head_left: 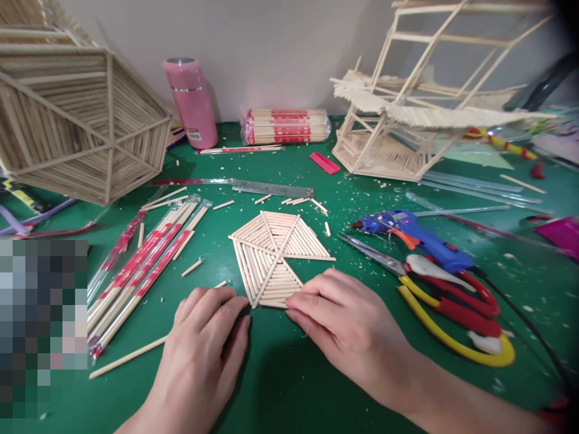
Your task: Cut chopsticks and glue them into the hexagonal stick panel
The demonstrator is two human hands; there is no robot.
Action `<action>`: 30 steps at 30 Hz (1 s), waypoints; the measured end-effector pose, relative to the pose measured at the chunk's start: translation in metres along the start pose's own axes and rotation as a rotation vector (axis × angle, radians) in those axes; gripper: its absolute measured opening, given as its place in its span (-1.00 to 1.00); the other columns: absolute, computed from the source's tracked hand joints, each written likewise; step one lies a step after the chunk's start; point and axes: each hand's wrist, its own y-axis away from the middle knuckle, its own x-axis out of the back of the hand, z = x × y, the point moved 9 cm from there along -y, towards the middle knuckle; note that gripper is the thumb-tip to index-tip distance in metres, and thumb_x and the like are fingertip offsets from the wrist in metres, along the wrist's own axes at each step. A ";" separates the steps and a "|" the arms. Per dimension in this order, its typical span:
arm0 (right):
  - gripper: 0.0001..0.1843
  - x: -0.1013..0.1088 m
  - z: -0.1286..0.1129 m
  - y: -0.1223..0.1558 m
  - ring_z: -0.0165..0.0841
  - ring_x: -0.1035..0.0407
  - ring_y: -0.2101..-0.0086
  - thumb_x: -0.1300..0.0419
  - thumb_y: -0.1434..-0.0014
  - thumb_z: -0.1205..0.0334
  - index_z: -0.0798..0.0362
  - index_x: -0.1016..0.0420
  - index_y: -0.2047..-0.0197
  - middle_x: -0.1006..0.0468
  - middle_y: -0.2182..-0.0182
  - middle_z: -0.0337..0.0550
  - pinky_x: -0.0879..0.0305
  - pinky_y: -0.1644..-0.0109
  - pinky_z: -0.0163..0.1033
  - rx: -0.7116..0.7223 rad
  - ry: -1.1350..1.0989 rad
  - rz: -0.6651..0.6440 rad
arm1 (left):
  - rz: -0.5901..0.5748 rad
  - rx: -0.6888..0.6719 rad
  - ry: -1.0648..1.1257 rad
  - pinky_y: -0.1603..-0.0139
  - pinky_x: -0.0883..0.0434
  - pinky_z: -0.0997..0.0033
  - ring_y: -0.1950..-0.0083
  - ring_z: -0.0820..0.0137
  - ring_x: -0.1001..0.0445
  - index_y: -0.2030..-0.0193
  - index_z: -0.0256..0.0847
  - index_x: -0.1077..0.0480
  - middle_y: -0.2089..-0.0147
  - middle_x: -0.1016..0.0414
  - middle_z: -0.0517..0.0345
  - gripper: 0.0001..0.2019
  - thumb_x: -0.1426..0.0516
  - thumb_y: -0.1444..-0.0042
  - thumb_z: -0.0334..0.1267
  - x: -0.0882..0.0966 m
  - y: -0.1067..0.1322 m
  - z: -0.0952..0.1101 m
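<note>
A flat hexagon panel of wooden sticks [275,253] lies on the green table [280,374], with part of its lower right section unfilled. My right hand [348,322] rests at the panel's near edge, fingers together and fingertips touching the lowest sticks. My left hand [205,337] lies just left of that edge, fingers curled down with the tips near the panel's bottom corner. Whether either hand pinches a stick is hidden.
Wrapped chopsticks [140,265] lie left; a loose stick [129,357] is near my left wrist. A blue glue gun [407,232], scissors [384,259] and red-yellow cutters [461,325] sit right. Stick structures [76,114] [407,114], a pink bottle [192,102] and a ruler [266,188] stand behind.
</note>
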 end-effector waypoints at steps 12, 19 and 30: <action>-0.81 0.002 0.000 -0.002 -0.37 -0.28 0.44 -0.08 -0.17 0.37 0.08 -0.53 0.33 -0.44 0.50 -0.16 -0.22 0.38 -0.26 -0.016 -0.045 0.011 | -0.025 -0.011 -0.015 0.26 -0.36 0.26 0.25 0.31 -0.31 0.17 -0.28 -0.34 0.23 -0.35 0.02 -0.86 -0.04 -0.13 -0.42 -0.005 -0.002 0.001; -0.83 0.002 0.046 0.005 -0.49 -0.25 0.48 -0.05 -0.23 0.23 -0.01 -0.41 0.14 -0.38 0.43 -0.27 -0.21 0.46 -0.38 -0.459 -0.828 0.062 | -0.028 -0.061 -0.053 0.22 -0.31 0.29 0.18 0.28 -0.32 0.10 -0.22 -0.33 0.18 -0.35 0.04 -0.81 -0.06 -0.13 -0.32 -0.004 0.002 -0.003; -0.85 -0.015 0.066 0.010 -0.57 -0.11 0.57 -0.22 -0.08 0.15 0.06 -0.45 0.35 -0.30 0.52 -0.30 0.03 0.56 -0.39 -0.751 -1.423 0.170 | 0.024 0.007 0.019 0.12 -0.20 0.26 0.13 0.28 -0.30 0.11 -0.11 -0.33 0.17 -0.34 0.12 -0.81 0.03 -0.21 -0.18 -0.007 0.007 -0.008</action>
